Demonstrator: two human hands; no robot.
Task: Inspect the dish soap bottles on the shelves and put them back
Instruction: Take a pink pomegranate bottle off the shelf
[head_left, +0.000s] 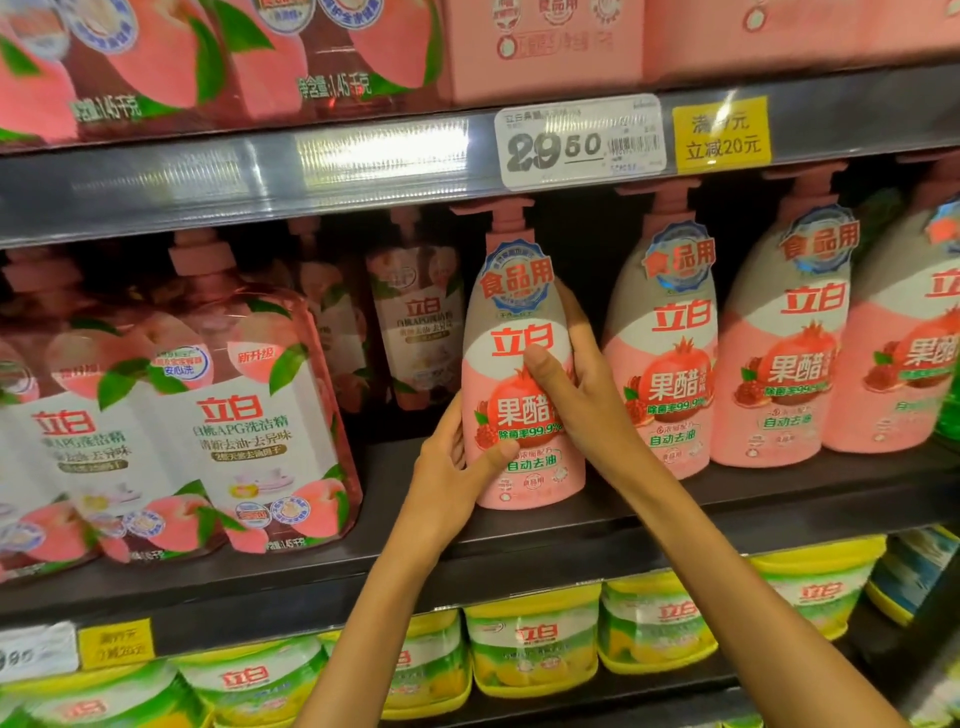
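Note:
A pink and white dish soap bottle (519, 332) with a pump top and a pomegranate label stands upright on the dark middle shelf (727, 499). My right hand (576, 384) grips its right side, thumb across the label. My left hand (447, 478) holds its lower left side, thumb on the front. Three more bottles of the same kind (670, 343) stand in a row to its right.
Large clear peach-label soap bottles (249, 405) fill the shelf's left part and the shelf above. A price tag (579, 140) and a yellow promo tag (722, 135) sit on the upper shelf rail. Yellow-green soap tubs (535, 644) line the shelf below.

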